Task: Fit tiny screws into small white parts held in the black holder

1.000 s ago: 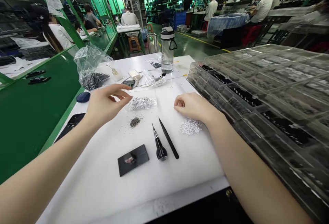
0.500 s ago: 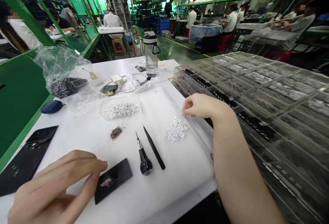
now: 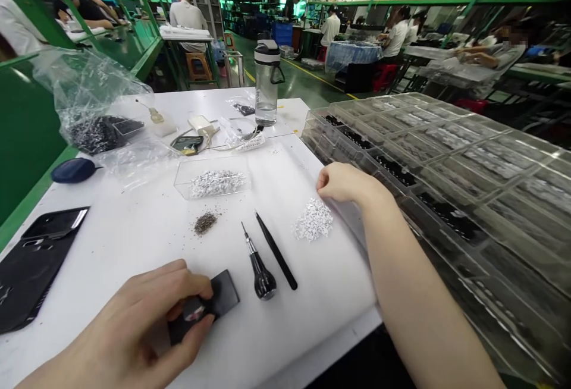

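My left hand lies on a small black plate near the table's front edge, thumb and fingers pinching its left end. My right hand rests further back on the white mat, fingers curled together just above a heap of small white parts; what it holds, if anything, I cannot make out. Between the hands lie a black-handled screwdriver and black tweezers. A small pile of tiny dark screws and a clear tray of white parts sit behind them.
Stacked clear compartment trays fill the right side. At the left lie black phone covers, a blue pad and a plastic bag of dark parts. A water bottle stands at the back. Other people work at distant benches.
My left hand came back from the clear tray to the table's front and has closed on the black plate. My right hand shifted slightly right, beyond the white heap. The view swung right.
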Demonstrator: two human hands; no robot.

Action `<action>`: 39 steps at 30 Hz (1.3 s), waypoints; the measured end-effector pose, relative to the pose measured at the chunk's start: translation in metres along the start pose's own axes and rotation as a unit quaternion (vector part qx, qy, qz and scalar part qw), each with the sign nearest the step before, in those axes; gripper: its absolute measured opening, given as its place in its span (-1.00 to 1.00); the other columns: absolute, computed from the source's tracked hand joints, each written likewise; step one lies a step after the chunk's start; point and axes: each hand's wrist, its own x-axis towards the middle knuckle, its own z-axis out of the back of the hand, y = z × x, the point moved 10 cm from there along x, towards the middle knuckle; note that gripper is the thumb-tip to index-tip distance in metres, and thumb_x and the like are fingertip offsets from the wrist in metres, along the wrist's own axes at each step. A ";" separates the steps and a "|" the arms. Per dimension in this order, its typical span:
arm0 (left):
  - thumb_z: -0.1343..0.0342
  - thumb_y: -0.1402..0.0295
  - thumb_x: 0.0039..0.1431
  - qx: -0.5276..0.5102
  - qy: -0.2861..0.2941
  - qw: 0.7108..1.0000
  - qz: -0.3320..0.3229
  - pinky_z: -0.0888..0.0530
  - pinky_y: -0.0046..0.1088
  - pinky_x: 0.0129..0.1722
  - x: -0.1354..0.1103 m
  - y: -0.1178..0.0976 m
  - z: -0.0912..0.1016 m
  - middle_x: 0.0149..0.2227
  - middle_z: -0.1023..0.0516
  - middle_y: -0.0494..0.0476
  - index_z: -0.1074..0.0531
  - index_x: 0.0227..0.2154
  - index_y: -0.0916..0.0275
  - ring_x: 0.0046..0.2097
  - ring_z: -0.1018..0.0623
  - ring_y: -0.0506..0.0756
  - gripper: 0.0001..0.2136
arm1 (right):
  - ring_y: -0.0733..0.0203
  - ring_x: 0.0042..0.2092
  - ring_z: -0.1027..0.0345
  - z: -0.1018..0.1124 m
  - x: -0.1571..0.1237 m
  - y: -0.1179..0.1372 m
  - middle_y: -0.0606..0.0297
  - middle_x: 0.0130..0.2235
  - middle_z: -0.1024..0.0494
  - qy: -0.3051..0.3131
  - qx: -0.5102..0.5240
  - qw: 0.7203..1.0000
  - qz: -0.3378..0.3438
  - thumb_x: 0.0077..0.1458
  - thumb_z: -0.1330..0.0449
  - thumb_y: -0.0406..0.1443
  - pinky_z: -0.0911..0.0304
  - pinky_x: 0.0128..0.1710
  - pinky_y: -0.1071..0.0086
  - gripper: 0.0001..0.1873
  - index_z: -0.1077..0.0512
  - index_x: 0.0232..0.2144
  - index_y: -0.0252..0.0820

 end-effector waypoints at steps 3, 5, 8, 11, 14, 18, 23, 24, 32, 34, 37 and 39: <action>-0.11 0.47 0.35 -0.008 0.040 0.999 -0.018 -0.39 -0.43 -0.47 -0.003 0.002 -0.007 -0.39 -0.53 -0.04 -0.45 -0.06 0.03 -0.47 -0.50 0.05 -0.80 | -0.04 0.12 -0.59 0.001 0.005 0.000 0.07 0.23 -0.59 -0.016 0.000 1.000 0.001 0.45 -0.33 -0.16 -0.57 0.10 -0.02 -0.63 -0.52 0.20 -0.15; -0.07 0.46 0.39 -0.009 0.049 0.999 -0.016 -0.40 -0.46 -0.44 -0.004 0.004 -0.009 -0.36 -0.55 -0.04 -0.44 -0.03 0.03 -0.44 -0.51 0.03 -0.80 | -0.03 0.11 -0.59 0.000 0.007 -0.001 0.08 0.23 -0.59 -0.015 0.003 1.000 0.001 0.45 -0.32 -0.16 -0.58 0.09 -0.01 -0.63 -0.52 0.20 -0.14; -0.07 0.44 0.40 -0.018 0.051 0.998 -0.011 -0.40 -0.47 -0.43 -0.004 0.005 -0.009 -0.35 -0.56 -0.06 -0.45 -0.01 0.02 -0.43 -0.51 0.02 -0.79 | -0.02 0.10 -0.59 -0.003 0.007 -0.001 0.09 0.22 -0.60 -0.003 0.009 1.000 0.001 0.45 -0.32 -0.16 -0.58 0.08 0.01 -0.65 -0.54 0.18 -0.13; -0.07 0.44 0.40 -0.030 0.050 0.998 -0.007 -0.40 -0.46 -0.42 -0.004 0.006 -0.010 -0.34 -0.58 -0.05 -0.48 -0.02 0.03 -0.41 -0.53 0.02 -0.80 | -0.02 0.10 -0.59 -0.005 0.006 -0.003 0.09 0.22 -0.60 0.004 0.013 1.000 -0.003 0.45 -0.32 -0.16 -0.58 0.08 0.01 -0.65 -0.54 0.18 -0.14; -0.07 0.43 0.40 -0.033 0.047 0.998 0.002 -0.41 -0.48 -0.41 -0.004 0.007 -0.009 -0.36 -0.56 -0.06 -0.50 -0.06 0.04 -0.41 -0.53 0.01 -0.81 | -0.02 0.09 -0.59 -0.004 0.005 -0.003 0.09 0.22 -0.60 0.004 0.019 1.000 -0.005 0.46 -0.32 -0.16 -0.58 0.08 0.01 -0.66 -0.54 0.18 -0.13; -0.06 0.43 0.41 -0.030 0.047 0.998 0.016 -0.40 -0.52 -0.41 -0.004 0.009 -0.010 -0.41 -0.51 -0.08 -0.52 -0.13 0.05 -0.43 -0.50 -0.01 -0.84 | -0.02 0.10 -0.59 -0.003 0.007 -0.001 0.08 0.22 -0.60 -0.009 0.032 0.999 0.000 0.45 -0.32 -0.16 -0.58 0.08 0.01 -0.65 -0.54 0.18 -0.13; -0.07 0.43 0.40 -0.036 0.038 0.998 0.022 -0.40 -0.54 -0.41 -0.004 0.009 -0.010 -0.43 -0.51 -0.09 -0.55 -0.16 0.05 -0.44 -0.50 -0.02 -0.83 | -0.02 0.09 -0.59 0.001 0.010 -0.004 0.08 0.22 -0.60 -0.030 0.058 0.998 0.007 0.45 -0.32 -0.16 -0.58 0.08 0.01 -0.66 -0.54 0.18 -0.14; -0.08 0.43 0.39 -0.040 0.035 0.998 0.022 -0.41 -0.55 -0.40 -0.004 0.009 -0.009 -0.42 -0.52 -0.08 -0.55 -0.15 0.05 -0.44 -0.51 -0.02 -0.83 | -0.02 0.09 -0.59 0.005 0.009 -0.005 0.08 0.21 -0.60 -0.040 0.067 0.997 0.011 0.45 -0.32 -0.16 -0.58 0.08 0.01 -0.66 -0.54 0.17 -0.14; -0.16 0.45 0.37 -0.056 0.065 0.996 0.014 -0.45 -0.51 -0.39 -0.003 0.010 -0.011 -0.41 -0.57 -0.03 -0.63 -0.12 0.08 -0.41 -0.53 0.01 -0.82 | 0.12 -0.19 -0.66 0.022 -0.028 0.039 0.30 -0.26 -0.78 -0.037 0.184 0.970 0.152 0.26 -0.41 -0.16 -0.48 -0.23 0.33 -0.83 -0.69 -0.17 -0.10; -0.18 0.47 0.37 -0.067 0.053 0.996 0.005 -0.46 -0.51 -0.38 -0.003 0.009 -0.009 -0.39 -0.57 -0.03 -0.64 -0.09 0.07 -0.38 -0.54 0.02 -0.80 | 0.13 -0.25 -0.65 0.016 -0.033 0.048 0.31 -0.35 -0.77 -0.011 0.186 0.968 0.168 0.17 -0.43 -0.21 -0.46 -0.24 0.32 -0.89 -0.70 -0.28 -0.10; -0.21 0.50 0.37 -0.090 0.027 0.996 -0.009 -0.53 -0.55 -0.24 -0.004 0.009 -0.006 -0.23 -0.64 0.00 -0.64 0.02 0.05 -0.24 -0.61 0.00 -0.72 | 0.11 -0.32 -0.62 0.012 -0.033 0.050 0.29 -0.41 -0.74 -0.003 0.181 0.969 0.169 0.13 -0.39 -0.24 -0.44 -0.27 0.29 -0.91 -0.68 -0.34 -0.13; -0.23 0.53 0.37 -0.104 0.020 0.994 -0.014 -0.56 -0.58 -0.14 -0.005 0.010 -0.006 -0.12 -0.66 0.01 -0.64 0.08 0.04 -0.16 -0.63 -0.01 -0.67 | 0.12 -0.32 -0.61 0.012 -0.032 0.050 0.29 -0.40 -0.74 -0.005 0.179 0.969 0.173 0.15 -0.37 -0.21 -0.43 -0.26 0.29 -0.87 -0.67 -0.32 -0.13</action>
